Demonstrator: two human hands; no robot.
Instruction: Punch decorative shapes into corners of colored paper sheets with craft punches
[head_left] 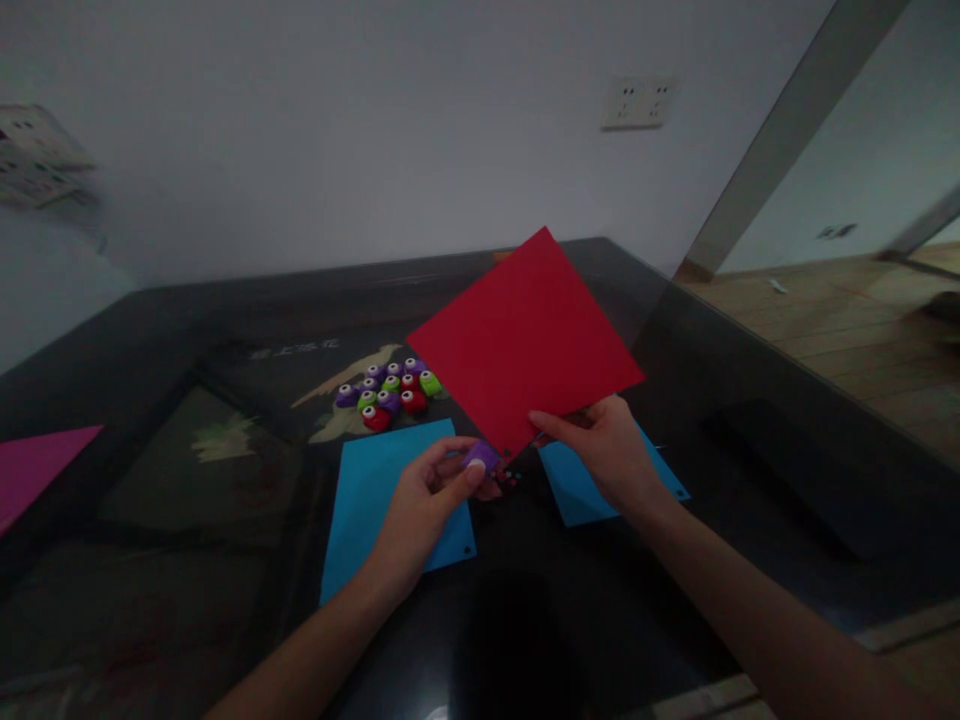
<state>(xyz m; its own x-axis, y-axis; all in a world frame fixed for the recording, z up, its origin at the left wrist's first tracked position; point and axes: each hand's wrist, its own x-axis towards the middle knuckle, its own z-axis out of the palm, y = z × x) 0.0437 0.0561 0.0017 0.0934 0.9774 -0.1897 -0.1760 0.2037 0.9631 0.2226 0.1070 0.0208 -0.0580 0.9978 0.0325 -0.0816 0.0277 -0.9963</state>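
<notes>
My left hand (431, 495) grips a small purple paper punch (481, 458) at the near corner of a red square sheet of paper (525, 340). My right hand (604, 450) pinches the same sheet by its lower edge and holds it tilted above the dark glass table (187, 330). Two blue sheets lie flat under my hands, one on the left (375, 480) and one on the right (570, 490), each with small holes at a corner. A few tiny red bits (512, 478) lie between them.
A cluster of several small punches in purple, green and red (388, 390) sits on the table behind the left blue sheet. A pink sheet (34, 465) lies at the table's left edge. A wall with a socket plate (637, 102) stands behind; wooden floor (840, 320) lies to the right.
</notes>
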